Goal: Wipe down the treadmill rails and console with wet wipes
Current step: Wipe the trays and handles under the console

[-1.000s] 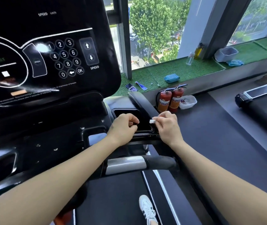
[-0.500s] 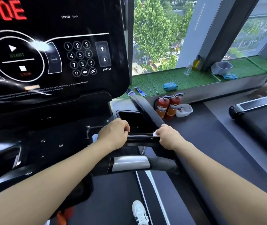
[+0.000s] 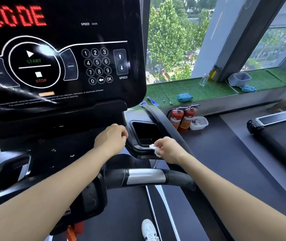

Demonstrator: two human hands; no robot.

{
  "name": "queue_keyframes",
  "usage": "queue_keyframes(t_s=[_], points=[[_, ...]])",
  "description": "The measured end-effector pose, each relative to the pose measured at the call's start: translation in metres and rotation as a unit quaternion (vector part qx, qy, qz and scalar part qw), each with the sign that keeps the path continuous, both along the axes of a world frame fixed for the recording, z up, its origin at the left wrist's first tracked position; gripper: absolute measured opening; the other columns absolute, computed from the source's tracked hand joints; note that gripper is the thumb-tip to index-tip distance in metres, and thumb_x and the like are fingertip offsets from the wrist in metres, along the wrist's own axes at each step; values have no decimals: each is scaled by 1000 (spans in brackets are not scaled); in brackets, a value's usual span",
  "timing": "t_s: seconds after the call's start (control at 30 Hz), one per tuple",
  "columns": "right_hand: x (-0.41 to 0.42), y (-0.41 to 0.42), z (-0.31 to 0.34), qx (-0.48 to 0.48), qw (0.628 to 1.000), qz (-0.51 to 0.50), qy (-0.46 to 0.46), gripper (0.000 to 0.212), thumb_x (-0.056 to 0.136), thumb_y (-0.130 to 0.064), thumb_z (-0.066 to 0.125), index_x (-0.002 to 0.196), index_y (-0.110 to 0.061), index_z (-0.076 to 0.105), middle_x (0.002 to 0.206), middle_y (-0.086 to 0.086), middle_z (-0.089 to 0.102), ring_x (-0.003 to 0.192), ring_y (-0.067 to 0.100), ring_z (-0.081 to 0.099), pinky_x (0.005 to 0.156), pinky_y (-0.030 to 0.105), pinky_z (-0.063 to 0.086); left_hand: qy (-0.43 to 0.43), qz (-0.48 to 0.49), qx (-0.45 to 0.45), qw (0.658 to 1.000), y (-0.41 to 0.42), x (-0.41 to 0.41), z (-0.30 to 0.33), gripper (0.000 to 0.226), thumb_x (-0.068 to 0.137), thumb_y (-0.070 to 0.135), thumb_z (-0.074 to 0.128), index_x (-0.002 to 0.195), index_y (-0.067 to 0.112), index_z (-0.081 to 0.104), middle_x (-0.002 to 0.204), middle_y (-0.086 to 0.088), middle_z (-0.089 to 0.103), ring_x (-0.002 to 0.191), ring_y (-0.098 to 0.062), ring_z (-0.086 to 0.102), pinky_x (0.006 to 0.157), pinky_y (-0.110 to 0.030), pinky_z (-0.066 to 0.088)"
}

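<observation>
The right hand (image 3: 167, 149) pinches a crumpled white wet wipe (image 3: 154, 149) in curled fingers, pressing it on the near rim of the cup-holder recess (image 3: 145, 133), which lies just ahead and left of it. The left hand (image 3: 111, 138), fingers curled and apparently holding nothing, sits just left of that recess below the console (image 3: 60, 54). The handrail (image 3: 145, 177) runs crosswise, nearer the body than both hands. In my judgement the right hand is better placed for it.
</observation>
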State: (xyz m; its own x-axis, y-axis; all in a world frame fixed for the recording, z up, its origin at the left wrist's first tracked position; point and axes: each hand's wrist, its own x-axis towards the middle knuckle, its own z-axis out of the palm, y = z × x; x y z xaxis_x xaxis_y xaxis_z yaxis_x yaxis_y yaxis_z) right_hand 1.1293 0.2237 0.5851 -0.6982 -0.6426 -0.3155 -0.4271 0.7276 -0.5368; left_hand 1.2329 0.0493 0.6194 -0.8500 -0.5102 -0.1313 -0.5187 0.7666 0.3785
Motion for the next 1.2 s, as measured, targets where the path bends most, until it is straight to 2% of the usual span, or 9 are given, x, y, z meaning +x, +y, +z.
queue_keyframes(t_s=[0.13,0.4,0.63,0.73,0.83,0.97,1.13,1.2], points=[[11,-19,2,-20,1000,13,-6,22,91,-11,57,110,-8,68,106,11,67,95,25,64,86,32,52,-3,23,11,1000,-5,-2,-2,19,94,20,47,96,27,65,108,6,57,91,-15,53,71,-30,41],[17,-44,3,-35,999,33,-2,20,88,-11,59,107,-8,66,108,12,64,93,25,61,76,27,46,-14,32,1,999,-7,-7,-7,18,93,20,48,92,29,64,105,7,56,89,-15,54,67,-29,41],[11,-65,-8,-95,995,-23,-33,11,87,-12,58,98,-13,61,97,6,62,86,21,56,80,28,47,-24,59,-4,998,-9,-5,-6,19,92,20,48,93,28,65,105,8,57,87,-15,52,67,-30,39],[7,-75,-11,-106,994,-33,-17,17,90,-13,56,106,-9,60,108,14,65,97,28,59,85,34,49,-26,68,-9,997,-8,-6,-6,19,93,21,48,93,28,65,106,8,56,85,-14,50,67,-29,38],[-1,-86,-13,-121,992,-37,-2,25,91,-12,54,116,-10,59,112,16,61,99,29,57,89,41,49,-28,75,-15,997,-7,-6,-6,19,93,20,48,94,28,65,105,9,55,84,-13,49,66,-29,37],[-13,-102,-19,-125,991,-34,33,28,94,-10,50,119,-11,63,116,18,60,106,32,57,89,33,45,-26,72,-21,997,-5,-5,-5,20,93,20,47,96,26,65,104,10,54,84,-13,47,66,-28,35],[-27,-120,-26,-121,991,-37,38,27,96,-11,48,114,-6,67,117,21,60,107,34,59,94,40,46,-20,67,-26,997,-4,-6,-6,20,94,21,45,96,27,65,98,12,47,84,-11,45,65,-26,33],[-31,-126,-28,-119,991,-50,40,25,96,-12,48,108,-4,68,113,20,60,104,36,59,89,37,47,-21,69,-23,997,-5,-6,-6,20,93,20,46,96,27,65,100,12,49,85,-11,46,65,-27,33]])
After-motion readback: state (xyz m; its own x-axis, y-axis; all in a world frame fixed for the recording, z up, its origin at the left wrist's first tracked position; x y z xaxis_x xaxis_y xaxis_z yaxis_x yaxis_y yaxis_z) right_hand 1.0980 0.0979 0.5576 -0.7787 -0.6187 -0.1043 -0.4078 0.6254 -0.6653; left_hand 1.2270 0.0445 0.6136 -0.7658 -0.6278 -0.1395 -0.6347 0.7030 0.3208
